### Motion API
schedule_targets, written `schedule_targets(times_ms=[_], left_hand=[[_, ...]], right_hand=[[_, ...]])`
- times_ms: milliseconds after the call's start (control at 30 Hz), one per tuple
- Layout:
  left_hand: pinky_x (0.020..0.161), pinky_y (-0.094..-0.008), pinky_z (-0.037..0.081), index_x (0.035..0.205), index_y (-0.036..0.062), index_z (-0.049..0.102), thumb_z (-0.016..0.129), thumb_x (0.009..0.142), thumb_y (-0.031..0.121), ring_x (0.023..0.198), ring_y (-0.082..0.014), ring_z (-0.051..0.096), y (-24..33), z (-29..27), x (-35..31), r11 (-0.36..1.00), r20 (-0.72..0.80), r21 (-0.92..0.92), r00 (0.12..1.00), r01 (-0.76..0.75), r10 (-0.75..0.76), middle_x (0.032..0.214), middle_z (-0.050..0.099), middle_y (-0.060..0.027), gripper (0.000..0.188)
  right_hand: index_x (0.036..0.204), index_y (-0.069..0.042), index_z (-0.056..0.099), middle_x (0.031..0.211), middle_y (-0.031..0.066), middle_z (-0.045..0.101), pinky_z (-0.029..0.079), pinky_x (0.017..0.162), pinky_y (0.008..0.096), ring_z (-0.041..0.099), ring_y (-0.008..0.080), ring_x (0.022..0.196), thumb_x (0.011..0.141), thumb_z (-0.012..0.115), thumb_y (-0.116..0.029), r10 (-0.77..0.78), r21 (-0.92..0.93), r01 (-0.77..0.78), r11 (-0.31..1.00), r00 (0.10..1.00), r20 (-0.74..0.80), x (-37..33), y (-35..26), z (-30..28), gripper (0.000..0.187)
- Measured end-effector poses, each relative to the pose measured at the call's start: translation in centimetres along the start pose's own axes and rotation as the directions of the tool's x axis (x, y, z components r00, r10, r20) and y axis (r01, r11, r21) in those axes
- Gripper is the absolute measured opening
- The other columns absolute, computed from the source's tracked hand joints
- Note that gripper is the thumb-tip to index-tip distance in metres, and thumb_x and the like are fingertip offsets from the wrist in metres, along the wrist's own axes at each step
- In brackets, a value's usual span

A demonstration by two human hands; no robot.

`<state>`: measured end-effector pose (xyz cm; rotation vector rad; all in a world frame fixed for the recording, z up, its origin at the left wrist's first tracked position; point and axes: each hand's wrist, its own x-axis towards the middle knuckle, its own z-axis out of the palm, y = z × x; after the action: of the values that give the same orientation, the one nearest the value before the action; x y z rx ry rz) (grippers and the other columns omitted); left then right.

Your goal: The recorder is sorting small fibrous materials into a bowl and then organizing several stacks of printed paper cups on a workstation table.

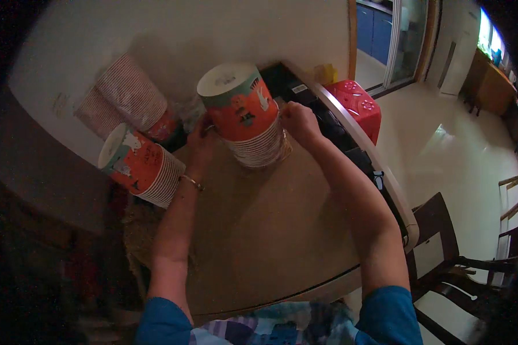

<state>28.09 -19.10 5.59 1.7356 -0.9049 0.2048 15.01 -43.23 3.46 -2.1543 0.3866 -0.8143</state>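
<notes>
A tall stack of paper cups (242,112), orange and green with printed figures, stands upside down on the table before me, a pale cup base on top. Around its lower rims is a crinkled clear plastic bag (273,154). My right hand (300,122) is closed at the right side of the stack, fingers pinched on the plastic. At the left side, my left hand (200,140) is closed on the plastic too, its fingertips dim and partly hidden. Nearer my left forearm leans a shorter stack of the same cups (147,167), tilted left.
Two more long cup stacks (133,95) in plastic lean against the wall at the back left. Black items (322,123) lie along the table's right edge. Beyond it are a red stool (354,103) and a dark wooden chair (437,241). The brown tabletop (259,230) extends toward me.
</notes>
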Motion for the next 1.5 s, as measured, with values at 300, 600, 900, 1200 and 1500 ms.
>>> schedule_targets(times_ms=[300, 600, 900, 1200, 1500], left_hand=[[0.086, -0.0293, 0.049, 0.128, 0.0018, 0.051, 0.055, 0.087, 0.003, 0.103, -0.0151, 0.059, -0.8, -0.7, 0.4, 0.996, 0.013, 0.003, 0.996, 0.092, -0.092, 0.118, 0.060, -0.0082, 0.042], [0.090, -0.0311, 0.048, 0.133, 0.0017, 0.046, 0.057, 0.088, 0.005, 0.108, -0.0176, 0.057, -4.7, -0.6, 0.7, 0.993, 0.017, -0.122, 1.000, 0.000, 0.002, 0.124, 0.057, -0.0095, 0.046], [0.095, -0.0312, 0.044, 0.135, 0.0023, 0.043, 0.058, 0.089, 0.007, 0.112, -0.0181, 0.055, -4.8, -2.2, 1.4, 0.914, 0.106, -0.378, 0.988, 0.146, -0.113, 0.126, 0.056, -0.0093, 0.049], [0.097, -0.0304, 0.043, 0.133, 0.0027, 0.047, 0.053, 0.090, 0.003, 0.112, -0.0172, 0.055, -2.5, -0.9, -0.2, 0.993, 0.036, -0.033, 0.993, 0.117, -0.115, 0.128, 0.055, -0.0089, 0.044], [0.096, -0.0300, 0.043, 0.132, 0.0022, 0.048, 0.054, 0.086, 0.001, 0.112, -0.0160, 0.054, -3.7, -0.8, -0.2, 0.988, 0.050, -0.156, 0.999, 0.018, -0.011, 0.126, 0.055, -0.0084, 0.046]], right_hand=[[0.097, -0.004, 0.062, 0.101, 0.0186, 0.062, 0.048, 0.081, 0.0445, 0.060, 0.0391, 0.097, 0.079, 0.059, -0.012, 0.006, 0.003, -0.006, 1.000, 0.961, -0.277, 2.0, -0.1, -1.4, 0.020], [0.094, -0.003, 0.066, 0.084, 0.0163, 0.067, 0.051, 0.071, 0.0324, 0.066, 0.0248, 0.078, 0.081, 0.064, -0.015, -0.005, 0.158, 0.034, 0.987, 0.983, -0.184, 0.3, -1.5, -0.5, 0.018], [0.088, -0.001, 0.066, 0.071, 0.0136, 0.066, 0.049, 0.058, 0.0305, 0.063, 0.0156, 0.061, 0.082, 0.062, -0.015, 0.001, 0.181, 0.015, 0.983, 0.996, -0.088, 0.0, -1.2, 0.0, 0.016], [0.088, -0.001, 0.067, 0.073, 0.0118, 0.067, 0.050, 0.059, 0.0291, 0.063, 0.0147, 0.062, 0.082, 0.063, -0.014, 0.068, 0.189, -0.049, 0.981, 0.993, -0.096, 0.4, 1.3, 1.7, 0.015], [0.088, -0.001, 0.067, 0.077, 0.0128, 0.067, 0.050, 0.066, 0.0313, 0.064, 0.0191, 0.070, 0.080, 0.065, -0.017, -0.065, 0.061, 0.081, 0.995, 0.973, -0.221, 1.0, 1.7, 0.4, 0.018]])
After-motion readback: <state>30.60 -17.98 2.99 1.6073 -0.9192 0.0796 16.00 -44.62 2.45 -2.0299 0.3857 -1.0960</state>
